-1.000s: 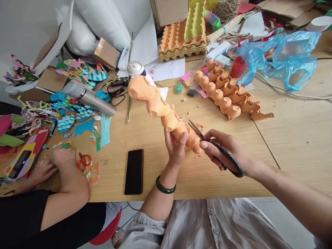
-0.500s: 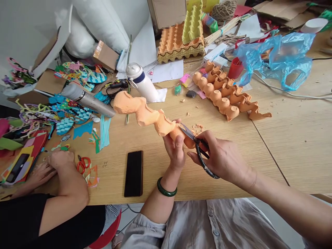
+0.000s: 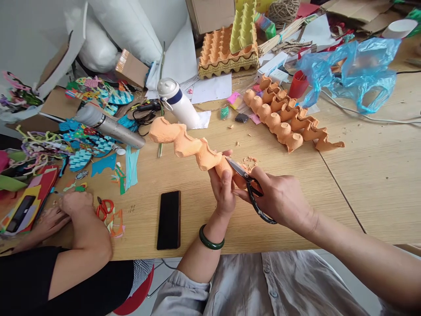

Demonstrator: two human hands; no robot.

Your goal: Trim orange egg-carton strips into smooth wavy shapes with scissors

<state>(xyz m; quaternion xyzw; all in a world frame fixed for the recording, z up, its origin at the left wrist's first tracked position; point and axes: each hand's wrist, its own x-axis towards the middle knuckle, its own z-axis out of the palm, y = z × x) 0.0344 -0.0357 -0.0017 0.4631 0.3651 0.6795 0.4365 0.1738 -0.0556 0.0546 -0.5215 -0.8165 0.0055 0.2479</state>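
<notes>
Above the table (image 3: 194, 193), the left hand (image 3: 224, 189) curls snugly around the near end of the orange strip (image 3: 184, 145); the right hand (image 3: 284, 199) grips the scissors (image 3: 246, 175), blades at the strip. Probably light and easily torn, it is best held by its cups (image 3: 163, 131).

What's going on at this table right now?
Someone holds an orange egg-carton strip in the left hand and black-handled scissors in the right hand, the blades by the strip's right end. Orange scraps lie on the table just beyond. Farther left, another person's hands are at the same table.
</notes>
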